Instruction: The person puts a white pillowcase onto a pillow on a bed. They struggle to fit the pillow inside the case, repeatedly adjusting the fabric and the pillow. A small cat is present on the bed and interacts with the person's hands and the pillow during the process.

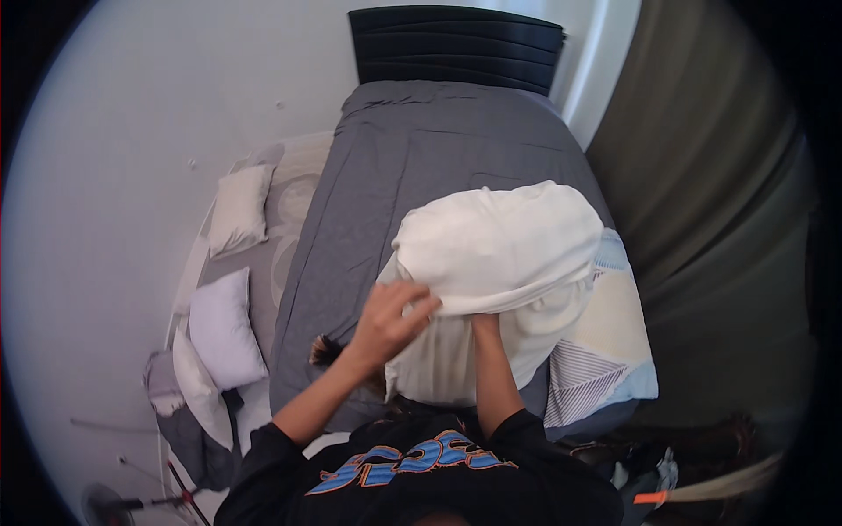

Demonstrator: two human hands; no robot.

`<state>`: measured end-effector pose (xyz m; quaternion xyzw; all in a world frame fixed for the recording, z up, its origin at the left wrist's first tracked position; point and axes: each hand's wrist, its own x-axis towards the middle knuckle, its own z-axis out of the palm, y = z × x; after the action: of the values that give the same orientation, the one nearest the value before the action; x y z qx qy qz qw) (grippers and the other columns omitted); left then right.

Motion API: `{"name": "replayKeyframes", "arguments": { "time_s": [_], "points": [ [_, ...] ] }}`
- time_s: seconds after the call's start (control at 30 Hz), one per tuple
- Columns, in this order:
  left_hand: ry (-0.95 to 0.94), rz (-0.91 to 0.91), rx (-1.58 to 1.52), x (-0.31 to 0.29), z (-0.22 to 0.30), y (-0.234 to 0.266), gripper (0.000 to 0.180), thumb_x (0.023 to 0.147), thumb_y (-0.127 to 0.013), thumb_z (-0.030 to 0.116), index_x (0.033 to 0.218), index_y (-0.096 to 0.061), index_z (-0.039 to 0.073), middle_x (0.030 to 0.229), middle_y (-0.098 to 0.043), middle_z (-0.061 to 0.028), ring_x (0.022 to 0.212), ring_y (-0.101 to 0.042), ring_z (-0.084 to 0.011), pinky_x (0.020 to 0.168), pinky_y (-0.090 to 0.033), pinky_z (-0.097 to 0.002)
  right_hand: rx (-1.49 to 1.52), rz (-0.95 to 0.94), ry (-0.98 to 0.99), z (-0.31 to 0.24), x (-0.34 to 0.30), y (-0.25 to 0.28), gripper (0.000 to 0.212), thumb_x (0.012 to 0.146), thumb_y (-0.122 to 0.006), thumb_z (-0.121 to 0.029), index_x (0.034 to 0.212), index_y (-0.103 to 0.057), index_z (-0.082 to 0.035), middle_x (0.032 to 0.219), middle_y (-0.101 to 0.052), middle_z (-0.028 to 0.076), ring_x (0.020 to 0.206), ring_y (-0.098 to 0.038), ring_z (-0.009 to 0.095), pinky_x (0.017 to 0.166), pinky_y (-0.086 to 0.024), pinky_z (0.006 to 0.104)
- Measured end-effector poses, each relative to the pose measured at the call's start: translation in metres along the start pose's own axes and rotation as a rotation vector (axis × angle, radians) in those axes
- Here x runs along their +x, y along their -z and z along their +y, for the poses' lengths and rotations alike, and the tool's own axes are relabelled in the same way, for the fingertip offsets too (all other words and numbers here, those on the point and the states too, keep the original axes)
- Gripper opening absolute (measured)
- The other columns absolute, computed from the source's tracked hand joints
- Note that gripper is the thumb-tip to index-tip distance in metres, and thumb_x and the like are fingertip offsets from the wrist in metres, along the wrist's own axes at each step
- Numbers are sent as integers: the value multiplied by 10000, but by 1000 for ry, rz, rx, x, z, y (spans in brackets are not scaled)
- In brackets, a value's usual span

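Note:
A bulky white cloth cover [500,245] lies bunched over the near right part of the bed, rounded as if something soft fills it. Its folded edge runs across the front, with looser white cloth hanging below. My left hand [396,323] is at the left end of that edge, fingers curled in with the fingertips against the cloth. Under the fold goes my right hand [485,323]; only the wrist shows, and its fingers are hidden inside the cloth.
The bed has a dark grey sheet [368,210] and a black headboard [456,48]. A patterned pillow [605,342] lies right of the cloth. Left, pillows [226,329] rest on a lower mattress [289,215]. A dark curtain [702,193] hangs at right. A dark tuft [325,351] shows beside my left forearm.

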<state>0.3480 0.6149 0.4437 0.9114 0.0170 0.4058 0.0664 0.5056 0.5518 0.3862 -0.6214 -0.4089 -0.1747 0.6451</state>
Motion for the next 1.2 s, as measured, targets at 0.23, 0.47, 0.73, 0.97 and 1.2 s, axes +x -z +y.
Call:
{"name": "replayKeyframes", "arguments": {
  "time_s": [0.23, 0.47, 0.73, 0.97, 1.2],
  "points": [
    [58, 358, 328, 41, -25, -2, 212, 637, -591, 31, 835, -621, 100, 854, -555, -2, 735, -519, -162, 606, -335, -307, -22, -129, 28, 23, -2, 17, 325, 783, -685, -86, 1088, -616, 7, 1094, -621, 167, 1047, -571, 319, 977, -387, 412],
    [96, 64, -49, -69, -22, -47, 125, 603, -627, 37, 708, -568, 71, 768, -535, -47, 702, -514, -231, 584, -414, -332, 95, 244, -314, -10, 120, 35, 285, 858, -592, 0, 1127, -573, 94, 1172, -594, 144, 1051, -558, 236, 963, -417, 324],
    [-1, 259, -10, 68, -31, 14, 245, 624, -728, 67, 851, -643, 102, 1003, -587, -66, 977, -541, -270, 794, -432, -382, 275, -93, -175, 11, 14, -14, 357, 878, -583, -45, 1221, -524, 37, 1267, -528, 170, 1158, -495, 270, 1014, -356, 351],
    [-163, 361, 16, 69, -53, 16, 268, 571, -720, 117, 820, -627, 155, 978, -568, 3, 962, -519, -224, 771, -392, -375, 334, -123, -235, -20, 11, -27, 290, 856, -612, -54, 1133, -589, 30, 1162, -596, 160, 1075, -551, 254, 941, -414, 346],
    [-419, 329, 62, 72, -90, 44, 257, 541, -665, 88, 788, -600, 112, 824, -598, -14, 724, -556, -196, 629, -415, -314, 220, 103, -196, -39, 7, -50, 326, 703, -761, -50, 999, -642, 18, 976, -668, 126, 896, -630, 252, 843, -466, 351]
  ]
}}
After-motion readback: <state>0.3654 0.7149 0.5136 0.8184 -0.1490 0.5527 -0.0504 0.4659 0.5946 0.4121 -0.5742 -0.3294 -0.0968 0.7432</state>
